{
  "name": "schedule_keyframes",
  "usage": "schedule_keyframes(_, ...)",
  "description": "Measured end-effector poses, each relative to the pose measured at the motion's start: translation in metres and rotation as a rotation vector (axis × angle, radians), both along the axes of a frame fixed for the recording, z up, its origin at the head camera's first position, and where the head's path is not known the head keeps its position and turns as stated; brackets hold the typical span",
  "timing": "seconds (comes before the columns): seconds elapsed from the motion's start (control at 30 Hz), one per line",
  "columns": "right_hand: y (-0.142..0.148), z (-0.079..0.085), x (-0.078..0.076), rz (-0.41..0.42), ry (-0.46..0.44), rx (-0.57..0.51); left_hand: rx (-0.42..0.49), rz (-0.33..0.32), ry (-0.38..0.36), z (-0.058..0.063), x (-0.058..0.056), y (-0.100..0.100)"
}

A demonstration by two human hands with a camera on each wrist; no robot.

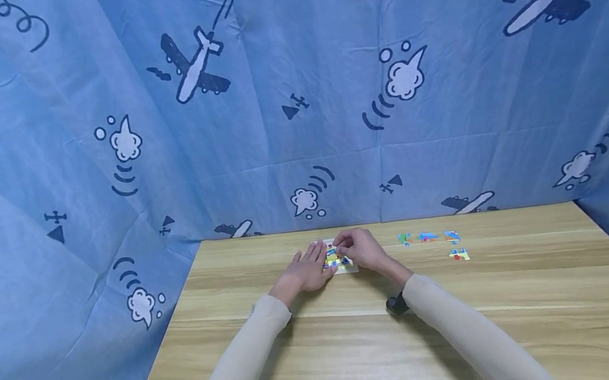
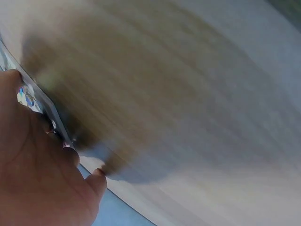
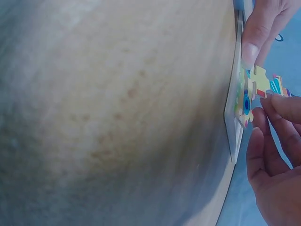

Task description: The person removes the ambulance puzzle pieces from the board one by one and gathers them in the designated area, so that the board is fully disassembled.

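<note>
A jigsaw puzzle tray (image 1: 354,269) with a pale border lies near the table's back edge, with colourful jigsaw pieces (image 1: 336,263) on it. My left hand (image 1: 308,269) lies flat over the tray's left side, fingers straight, and hides part of it. In the left wrist view, those fingers (image 2: 28,127) reach across the tray's edge. From the right, my right hand (image 1: 364,250) comes in over the tray. The right wrist view shows its thumb and fingertips pinching a yellow, multicoloured jigsaw piece (image 3: 276,85), held tilted above the tray.
Right of the tray lie several loose jigsaw pieces: a green-and-blue one (image 1: 404,239), a blue one (image 1: 429,237), an orange-and-blue one (image 1: 451,236) and a yellow-and-red one (image 1: 459,254). A blue curtain (image 1: 330,117) hangs behind the wooden table (image 1: 348,356).
</note>
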State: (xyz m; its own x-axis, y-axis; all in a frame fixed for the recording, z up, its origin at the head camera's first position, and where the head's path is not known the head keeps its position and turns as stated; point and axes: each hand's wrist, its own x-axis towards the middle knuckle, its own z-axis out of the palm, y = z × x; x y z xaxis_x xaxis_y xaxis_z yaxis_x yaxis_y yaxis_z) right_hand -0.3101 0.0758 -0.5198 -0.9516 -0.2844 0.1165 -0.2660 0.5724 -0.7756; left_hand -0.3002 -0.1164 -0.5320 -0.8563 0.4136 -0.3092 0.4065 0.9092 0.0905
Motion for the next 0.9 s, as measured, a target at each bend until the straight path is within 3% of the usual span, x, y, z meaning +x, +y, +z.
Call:
schedule_keyframes(0.2, 0.0, 0.001, 0.001, 0.005, -0.011, 0.002, -0.005, 0.015, -0.039, 0.006, 0.001, 0.001)
schedule_keyframes(0.9, 0.004, 0.002, 0.001, 0.015, -0.008, -0.049, 0.0, 0.073, -0.106, -0.015, -0.017, 0.006)
